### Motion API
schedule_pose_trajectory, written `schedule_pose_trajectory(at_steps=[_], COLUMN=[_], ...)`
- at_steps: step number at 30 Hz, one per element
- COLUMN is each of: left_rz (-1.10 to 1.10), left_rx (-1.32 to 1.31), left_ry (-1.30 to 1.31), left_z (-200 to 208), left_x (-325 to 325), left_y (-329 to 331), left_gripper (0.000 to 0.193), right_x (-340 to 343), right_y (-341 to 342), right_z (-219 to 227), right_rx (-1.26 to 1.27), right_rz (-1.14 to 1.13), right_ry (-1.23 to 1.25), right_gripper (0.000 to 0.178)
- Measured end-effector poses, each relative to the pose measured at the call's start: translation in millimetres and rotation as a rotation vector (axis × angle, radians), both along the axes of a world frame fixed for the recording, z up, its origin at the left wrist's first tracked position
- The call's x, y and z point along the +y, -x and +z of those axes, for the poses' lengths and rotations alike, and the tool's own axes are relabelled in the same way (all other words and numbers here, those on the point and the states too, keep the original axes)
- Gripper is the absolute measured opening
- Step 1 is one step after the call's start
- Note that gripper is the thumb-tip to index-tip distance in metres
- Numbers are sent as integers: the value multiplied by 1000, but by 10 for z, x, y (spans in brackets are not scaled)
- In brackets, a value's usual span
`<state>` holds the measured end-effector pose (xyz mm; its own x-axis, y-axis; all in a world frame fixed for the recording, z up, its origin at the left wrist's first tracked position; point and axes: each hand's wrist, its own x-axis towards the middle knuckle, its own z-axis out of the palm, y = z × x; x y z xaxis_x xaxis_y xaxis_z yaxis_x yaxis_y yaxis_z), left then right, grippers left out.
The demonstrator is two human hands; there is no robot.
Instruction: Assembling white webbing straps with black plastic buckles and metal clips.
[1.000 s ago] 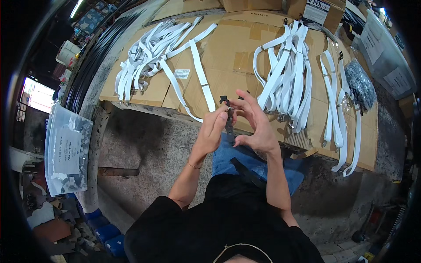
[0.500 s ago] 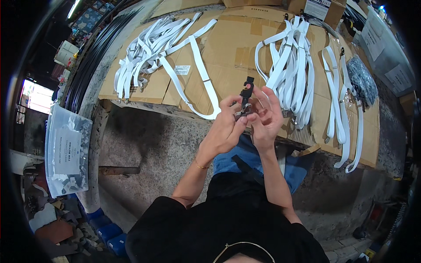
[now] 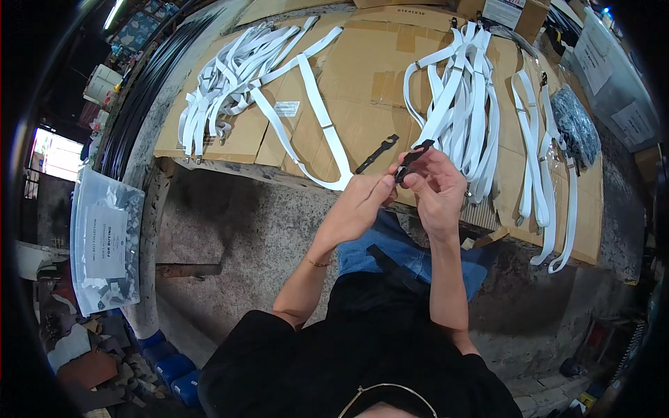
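Note:
My left hand (image 3: pixel 366 203) and my right hand (image 3: pixel 440 194) meet at the near edge of the cardboard, both closed on a small black strap piece (image 3: pixel 417 153) with a shiny metal part at its lower end. Fingers cover some of that piece. Just beyond my left hand, a second black strap piece (image 3: pixel 376 155) lies flat on the cardboard. A white elastic strap with metal sliders (image 3: pixel 317 97) loops down close to my left hand. Past my right hand lies a thick bundle of white suspenders (image 3: pixel 456 104).
Another heap of white suspenders (image 3: pixel 230 76) covers the left of the cardboard sheet (image 3: pixel 348 70). At the right are a few separate white straps (image 3: pixel 533 153) and a plastic bag of dark pieces (image 3: pixel 577 129). Clear plastic bins (image 3: pixel 104 240) stand at left and far right.
A black strap piece now rests on the cardboard beyond my left hand. Both hands hold a black piece slanting to the upper right; my right hand has shifted slightly right and down.

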<state>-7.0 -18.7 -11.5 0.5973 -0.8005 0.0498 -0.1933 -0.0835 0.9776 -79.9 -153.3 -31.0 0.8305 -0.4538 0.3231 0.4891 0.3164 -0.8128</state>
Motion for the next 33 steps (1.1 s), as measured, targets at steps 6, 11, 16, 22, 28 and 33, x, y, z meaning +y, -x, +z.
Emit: schedule_pose_trajectory(at_steps=[6,11,16,22,28,33], left_rz=[-93,-178,-236,-241,-155,-89], left_rx=[370,453,347,272,188,84], left_ry=[-7,55,-22,-77,-89,-128], left_z=[184,193,203,214,204,207], left_x=[-10,-15,-47,1,-28,-21], left_y=[-49,-104,-117,-83,-10,26], left_gripper=[28,24,31,35,32,29], right_x=[-13,-12,-66,8,53,92], right_y=[63,77,85,60,51,44], right_z=[124,127,40,30,40,35], right_rx=[22,50,77,77,24,-86], right_rz=[119,57,47,15,90,92], right_ry=[-41,32,56,-19,-231,-279], right_gripper=[34,33,30,19,19,18])
